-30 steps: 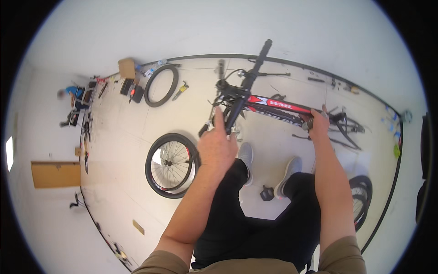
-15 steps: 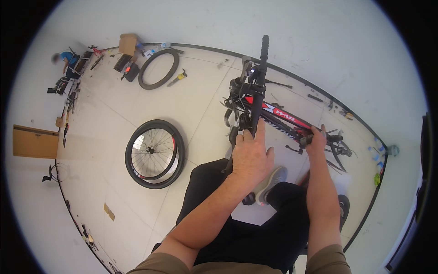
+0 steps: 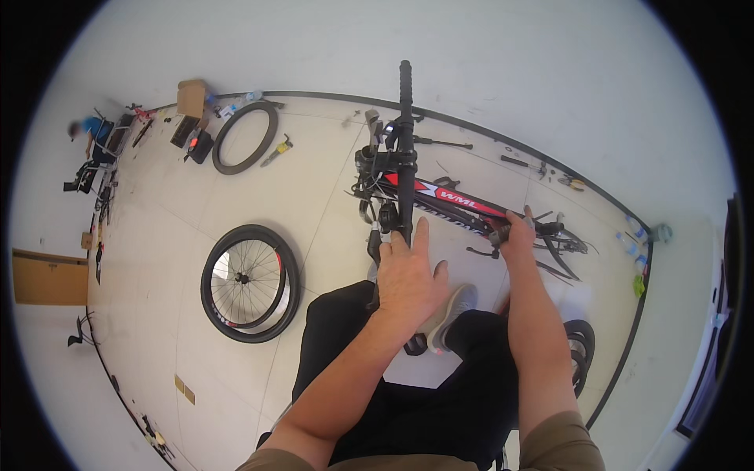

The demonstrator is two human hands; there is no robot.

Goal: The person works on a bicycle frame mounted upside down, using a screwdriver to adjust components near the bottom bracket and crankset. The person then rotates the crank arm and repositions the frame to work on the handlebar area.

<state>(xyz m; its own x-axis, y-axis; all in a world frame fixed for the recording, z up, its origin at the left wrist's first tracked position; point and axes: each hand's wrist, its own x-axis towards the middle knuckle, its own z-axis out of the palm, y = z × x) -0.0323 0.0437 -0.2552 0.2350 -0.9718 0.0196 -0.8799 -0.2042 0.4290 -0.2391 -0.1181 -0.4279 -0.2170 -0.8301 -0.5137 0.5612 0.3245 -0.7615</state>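
A black bicycle frame (image 3: 455, 196) with red and white patches stands in front of me, its handlebar (image 3: 405, 149) turned so one end points away. My left hand (image 3: 411, 279) lies over the near end of the handlebar, some fingers curled round the grip, forefinger stretched out and thumb apart. The brake lever and cables (image 3: 385, 216) sit just beyond those fingers. At the rear of the top tube, my right hand (image 3: 517, 237) grips the frame near the seat tube; part of its hold is hidden. A grey shoe (image 3: 453, 318) shows below the frame.
Left of the bike, a spoked wheel with tyre (image 3: 292, 294) lies on the floor. Farther off are a loose tyre (image 3: 220, 157), a yellow-handled tool (image 3: 277, 151) and a cardboard box (image 3: 191, 98). Pliers (image 3: 572, 182) lie along the right wall. A person in blue (image 3: 96, 129) sits far left.
The bicycle and both my hands appear shifted left in the picture, along with the whole room, as the view has turned. Both hands keep their places on the bicycle.
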